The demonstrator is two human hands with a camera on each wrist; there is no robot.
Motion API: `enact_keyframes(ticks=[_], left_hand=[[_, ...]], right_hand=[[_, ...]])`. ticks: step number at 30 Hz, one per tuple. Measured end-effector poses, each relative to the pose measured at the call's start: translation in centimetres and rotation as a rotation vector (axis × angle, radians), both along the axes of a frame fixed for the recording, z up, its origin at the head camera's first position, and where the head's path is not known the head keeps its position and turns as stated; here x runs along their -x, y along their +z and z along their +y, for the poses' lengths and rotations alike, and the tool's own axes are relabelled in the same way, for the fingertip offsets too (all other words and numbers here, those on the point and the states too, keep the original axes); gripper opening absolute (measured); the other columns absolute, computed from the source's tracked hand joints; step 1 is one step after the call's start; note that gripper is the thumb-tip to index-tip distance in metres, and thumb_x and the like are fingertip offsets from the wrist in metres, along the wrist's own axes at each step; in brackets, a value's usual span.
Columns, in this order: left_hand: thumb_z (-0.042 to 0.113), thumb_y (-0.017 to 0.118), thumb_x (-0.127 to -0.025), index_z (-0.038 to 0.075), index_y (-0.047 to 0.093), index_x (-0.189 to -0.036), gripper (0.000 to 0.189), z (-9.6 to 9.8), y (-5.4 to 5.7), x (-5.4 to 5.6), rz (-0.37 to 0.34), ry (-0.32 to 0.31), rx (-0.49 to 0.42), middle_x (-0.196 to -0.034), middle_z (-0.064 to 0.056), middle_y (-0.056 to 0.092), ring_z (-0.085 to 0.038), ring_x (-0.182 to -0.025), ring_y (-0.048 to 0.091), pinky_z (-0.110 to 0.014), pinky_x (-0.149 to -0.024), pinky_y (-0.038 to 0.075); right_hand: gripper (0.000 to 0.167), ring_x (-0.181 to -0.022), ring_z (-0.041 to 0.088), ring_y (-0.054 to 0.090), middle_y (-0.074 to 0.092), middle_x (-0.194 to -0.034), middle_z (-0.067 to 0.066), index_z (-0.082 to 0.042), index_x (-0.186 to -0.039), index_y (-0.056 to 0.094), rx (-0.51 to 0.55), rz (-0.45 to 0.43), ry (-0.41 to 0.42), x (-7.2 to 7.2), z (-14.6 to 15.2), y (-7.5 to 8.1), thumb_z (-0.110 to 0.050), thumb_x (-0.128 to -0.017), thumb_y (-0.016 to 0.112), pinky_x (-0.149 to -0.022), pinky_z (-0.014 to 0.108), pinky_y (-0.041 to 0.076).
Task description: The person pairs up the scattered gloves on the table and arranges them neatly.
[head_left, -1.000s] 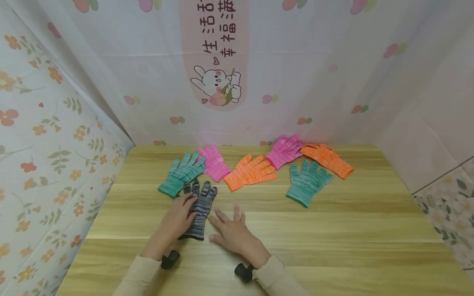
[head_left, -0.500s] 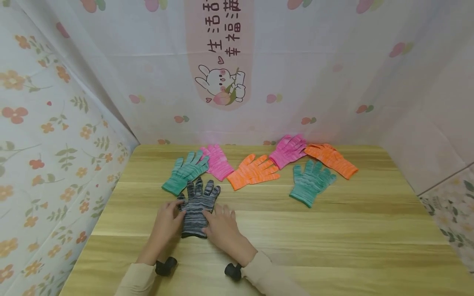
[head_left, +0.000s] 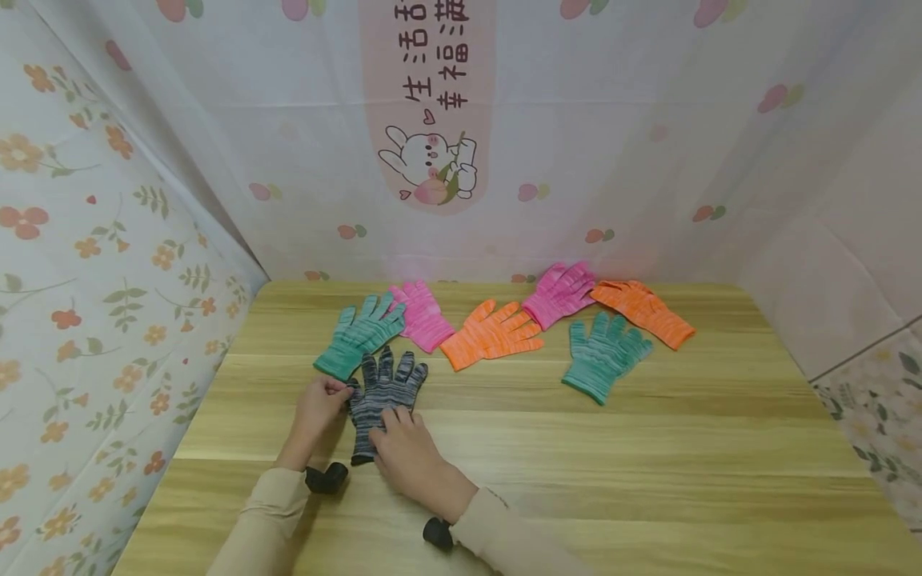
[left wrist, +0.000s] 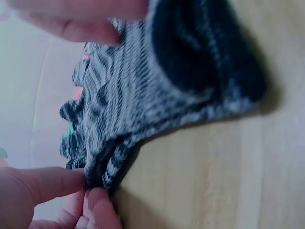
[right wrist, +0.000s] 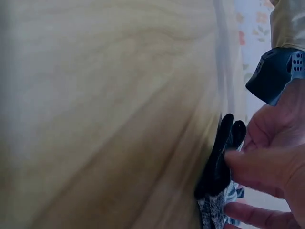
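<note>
A black-and-grey striped knit glove (head_left: pixel 373 400) lies on the table with its fingers pointing away from me. At its left side, my left hand (head_left: pixel 317 414) pinches the glove's thumb; the left wrist view shows the thumb and fingertips (left wrist: pixel 57 183) meeting on the knit. My right hand (head_left: pixel 412 460) reaches over the right part of the glove and grips near its black cuff (right wrist: pixel 217 174), hiding some of it. In the left wrist view the cuff gapes a little, with fingers of the right hand (left wrist: pixel 81 21) above the glove.
Beyond lie a green glove (head_left: pixel 360 336) overlapping a pink glove (head_left: pixel 421 316), and an orange glove (head_left: pixel 493 336). Farther right are a second pink glove (head_left: pixel 558 292), a second orange glove (head_left: pixel 648 312) and another green glove (head_left: pixel 605 356). A printed curtain (head_left: pixel 576 144) hangs behind the table (head_left: pixel 648 480).
My left hand has gone from lying on the glove to pinching its thumb. My right hand has moved left from the bare table onto the glove. The other gloves stay put.
</note>
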State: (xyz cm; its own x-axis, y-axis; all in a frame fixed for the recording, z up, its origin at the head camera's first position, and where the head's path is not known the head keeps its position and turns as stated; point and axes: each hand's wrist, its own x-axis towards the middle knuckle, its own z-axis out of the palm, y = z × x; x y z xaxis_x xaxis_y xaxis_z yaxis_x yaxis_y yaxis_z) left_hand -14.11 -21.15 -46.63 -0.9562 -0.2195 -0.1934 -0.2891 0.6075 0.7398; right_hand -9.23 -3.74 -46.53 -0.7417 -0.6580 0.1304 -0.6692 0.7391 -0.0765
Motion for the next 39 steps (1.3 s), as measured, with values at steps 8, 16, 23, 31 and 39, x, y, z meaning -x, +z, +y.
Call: enact_keyframes(ticks=[8, 16, 23, 31, 39], left_hand=[[0.007, 0.049, -0.088, -0.008, 0.053, -0.094, 0.016, -0.8, 0.1, 0.2, -0.049, -0.026, -0.095, -0.075, -0.013, 0.06, -0.01, -0.061, 0.06, -0.027, -0.059, 0.054], [0.003, 0.05, -0.086, -0.007, 0.048, -0.092, 0.012, -1.2, 0.0, 0.3, -0.038, -0.057, -0.086, -0.075, -0.012, 0.056, -0.015, -0.063, 0.061, -0.026, -0.059, 0.053], [-0.002, 0.061, -0.082, -0.008, 0.046, -0.094, 0.02, -0.3, -0.3, -0.2, 0.141, -0.124, 0.146, -0.089, -0.021, 0.05, -0.029, -0.08, 0.052, -0.037, -0.068, 0.045], [0.0, 0.063, -0.083, -0.01, 0.054, -0.105, 0.026, 2.3, 0.4, -1.6, 0.295, -0.272, 0.419, -0.104, -0.026, 0.052, -0.039, -0.099, 0.052, -0.048, -0.083, 0.046], [0.006, 0.058, -0.089, -0.013, 0.048, -0.127, 0.043, 3.7, -0.2, -4.3, 0.2, -0.511, 0.432, -0.138, -0.028, 0.041, -0.044, -0.129, 0.037, -0.051, -0.103, 0.037]], right_hand=[[0.012, -0.092, 0.017, 0.047, 0.054, -0.095, 0.0, -0.019, -0.094, 0.066, -0.045, 0.015, 0.027, 0.4, -0.1, 0.1, -0.028, -0.087, 0.062, -0.065, 0.026, 0.035], [0.019, -0.089, 0.015, 0.045, 0.053, -0.097, -0.001, -0.016, -0.098, 0.065, -0.099, -0.011, 0.027, 0.4, -0.2, 0.2, -0.029, -0.085, 0.063, -0.063, 0.024, 0.032], [0.017, -0.096, 0.016, 0.048, 0.053, -0.103, -0.001, -0.02, -0.096, 0.067, -0.066, -0.112, 0.037, 0.6, 0.1, 0.5, -0.034, -0.089, 0.06, -0.071, 0.026, 0.041], [0.016, -0.092, 0.014, 0.05, 0.056, -0.103, -0.001, -0.022, -0.095, 0.07, -0.038, -0.122, 0.063, 0.4, 0.8, 0.9, -0.03, -0.092, 0.057, -0.072, 0.024, 0.046], [0.024, -0.094, 0.012, 0.05, 0.057, -0.108, -0.002, -0.022, -0.111, 0.069, -0.045, -0.134, 0.109, 0.3, 1.6, 1.0, -0.028, -0.091, 0.057, -0.076, 0.022, 0.046]])
